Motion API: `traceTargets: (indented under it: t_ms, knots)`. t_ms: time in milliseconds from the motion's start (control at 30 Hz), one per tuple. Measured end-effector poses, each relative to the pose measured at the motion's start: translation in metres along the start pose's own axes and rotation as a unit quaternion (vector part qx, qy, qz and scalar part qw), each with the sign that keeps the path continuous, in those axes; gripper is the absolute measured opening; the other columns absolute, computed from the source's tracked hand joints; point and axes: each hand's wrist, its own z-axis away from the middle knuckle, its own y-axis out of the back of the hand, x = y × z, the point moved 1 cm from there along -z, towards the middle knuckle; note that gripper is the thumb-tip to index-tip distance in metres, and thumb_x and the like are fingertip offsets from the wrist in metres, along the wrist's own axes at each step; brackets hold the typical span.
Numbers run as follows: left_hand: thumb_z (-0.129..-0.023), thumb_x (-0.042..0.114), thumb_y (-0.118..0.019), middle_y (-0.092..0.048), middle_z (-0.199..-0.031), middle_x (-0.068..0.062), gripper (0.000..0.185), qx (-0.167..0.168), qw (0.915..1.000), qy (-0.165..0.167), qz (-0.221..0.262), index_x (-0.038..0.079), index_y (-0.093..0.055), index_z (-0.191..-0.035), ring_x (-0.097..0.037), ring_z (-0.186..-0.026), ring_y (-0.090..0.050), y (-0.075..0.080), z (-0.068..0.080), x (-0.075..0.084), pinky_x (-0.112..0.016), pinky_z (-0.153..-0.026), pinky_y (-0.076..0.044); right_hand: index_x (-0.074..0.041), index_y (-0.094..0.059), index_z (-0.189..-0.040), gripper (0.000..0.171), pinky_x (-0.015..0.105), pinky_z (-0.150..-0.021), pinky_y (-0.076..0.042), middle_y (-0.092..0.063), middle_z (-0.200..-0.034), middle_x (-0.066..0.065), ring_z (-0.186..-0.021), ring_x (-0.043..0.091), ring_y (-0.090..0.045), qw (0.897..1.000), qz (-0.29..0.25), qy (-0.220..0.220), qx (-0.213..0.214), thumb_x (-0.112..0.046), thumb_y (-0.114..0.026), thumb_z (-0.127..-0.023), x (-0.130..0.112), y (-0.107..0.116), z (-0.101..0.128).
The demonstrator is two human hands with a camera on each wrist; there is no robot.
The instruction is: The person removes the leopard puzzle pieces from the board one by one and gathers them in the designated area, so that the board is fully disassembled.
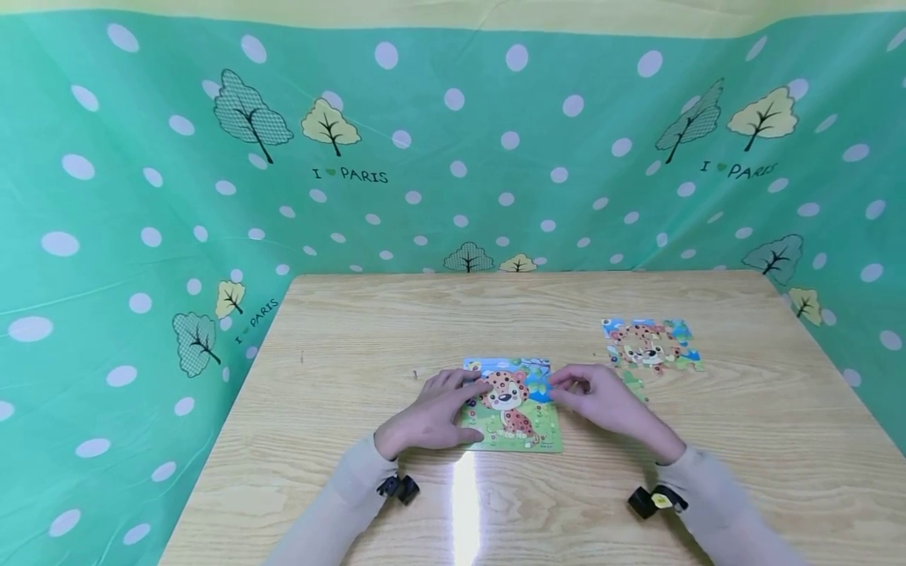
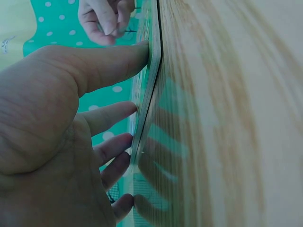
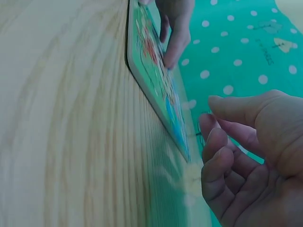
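Note:
A jigsaw puzzle board with a spotted leopard cub on grass lies flat on the table. My left hand rests along its left side, fingers spread, with thumb and fingertips at the edge and over the picture. In the left wrist view, the fingers and thumb reach along the board's layered edge. My right hand is beside the board's upper right edge, fingers loosely bent. In the right wrist view, thumb and index fingertips of this hand are slightly apart, with nothing visible between them.
Further back on the right, joined puzzle pieces form part of a similar leopard picture, with gaps. Green pieces lie below them, partly behind my right hand. A green dotted cloth hangs around the wooden table.

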Motion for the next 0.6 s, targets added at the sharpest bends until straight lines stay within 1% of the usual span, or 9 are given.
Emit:
traceTargets:
  t_ms: [100,200,267,400,467,600]
  knots:
    - [-0.096,0.033,-0.078,-0.034,-0.172,-0.01,0.075,0.0,1.0,-0.001,0.0,0.02,-0.046,-0.162,-0.037,-0.16,-0.024,0.0,0.0,0.0,-0.063,-0.131,-0.017,-0.008,-0.077,-0.116,0.021,0.025,-0.054,-0.051,-0.073,-0.091,0.003,-0.064,0.011,-0.06,1.0,-0.016,0.003,-0.003,-0.021,-0.077,-0.099,-0.006,-0.006,-0.001]
    - [-0.095,0.033,-0.078,-0.034,-0.171,-0.01,0.075,0.0,1.0,-0.001,0.001,0.02,-0.046,-0.162,-0.037,-0.16,-0.024,0.0,0.0,0.0,-0.063,-0.131,-0.017,-0.008,-0.077,-0.115,0.021,0.024,-0.055,-0.053,-0.073,-0.092,0.004,-0.067,0.013,-0.062,1.0,-0.025,0.002,-0.008,-0.02,-0.077,-0.098,-0.012,-0.01,-0.001]
    - [-0.095,0.033,-0.078,-0.034,-0.171,-0.01,0.075,0.001,1.0,0.0,0.001,0.02,-0.046,-0.162,-0.037,-0.16,-0.024,0.0,0.0,0.0,-0.063,-0.131,-0.017,-0.008,-0.077,-0.114,0.02,0.024,-0.057,-0.053,-0.073,-0.092,0.003,-0.069,0.014,-0.063,1.0,-0.026,0.002,-0.011,-0.019,-0.077,-0.098,-0.015,-0.013,-0.002]
    - [-0.095,0.033,-0.078,-0.034,-0.171,-0.01,0.075,0.002,1.0,0.001,0.001,0.02,-0.047,-0.162,-0.036,-0.16,-0.024,-0.001,0.0,0.0,-0.063,-0.131,-0.018,-0.009,-0.078,-0.113,0.02,0.023,-0.059,-0.05,-0.072,-0.09,0.0,-0.07,0.012,-0.06,1.0,-0.027,0.008,-0.014,-0.02,-0.078,-0.097,-0.02,-0.018,-0.002]
    - [-0.095,0.033,-0.079,-0.034,-0.171,-0.01,0.075,0.002,1.0,0.001,0.0,0.02,-0.047,-0.162,-0.036,-0.16,-0.024,0.0,0.0,0.0,-0.062,-0.131,-0.018,-0.009,-0.078,-0.113,0.02,0.022,-0.061,-0.05,-0.071,-0.09,0.0,-0.072,0.01,-0.06,0.999,-0.027,0.018,-0.014,-0.021,-0.078,-0.098,-0.023,-0.021,-0.001]
    - [-0.095,0.034,-0.079,-0.035,-0.171,-0.009,0.075,0.002,1.0,0.002,-0.002,0.021,-0.047,-0.162,-0.036,-0.16,-0.025,0.0,-0.001,0.001,-0.062,-0.131,-0.018,-0.008,-0.079,-0.112,0.021,0.022,-0.068,-0.054,-0.073,-0.091,-0.002,-0.078,0.009,-0.063,0.999,-0.031,0.033,-0.015,-0.023,-0.078,-0.097,-0.028,-0.029,-0.002]
